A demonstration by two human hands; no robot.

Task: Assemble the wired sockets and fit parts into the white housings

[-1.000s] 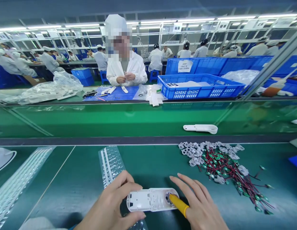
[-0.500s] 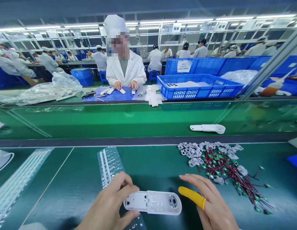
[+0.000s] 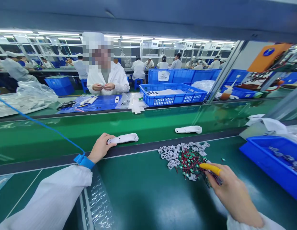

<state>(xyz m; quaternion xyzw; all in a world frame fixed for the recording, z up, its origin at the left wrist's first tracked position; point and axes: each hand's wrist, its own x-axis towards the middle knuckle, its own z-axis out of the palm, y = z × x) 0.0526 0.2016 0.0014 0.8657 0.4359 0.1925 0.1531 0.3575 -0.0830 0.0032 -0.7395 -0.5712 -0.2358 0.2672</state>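
My left hand (image 3: 102, 147), with a blue strap at the wrist, grips the left end of a white plastic housing (image 3: 125, 138) over the green ledge beyond the table. A second white housing (image 3: 188, 129) lies farther right on that ledge. My right hand (image 3: 225, 182), a yellow cover on one finger, is at the right side of a pile of small green parts with red wires (image 3: 190, 161). Its fingers are closed around some dark red wires. Small grey plastic rings (image 3: 169, 153) lie at the left and back of the pile.
A blue bin (image 3: 265, 159) with grey parts stands at the right. Bubble wrap (image 3: 98, 198) lies by my left sleeve. A blue cord runs from my left wrist to the left. Across the ledge a person (image 3: 107, 76) in white works near a blue basket (image 3: 172, 99).
My left hand has carried the white housing from the near table forward to the green ledge. My right hand has moved to the wired parts and closed. The view has turned right.
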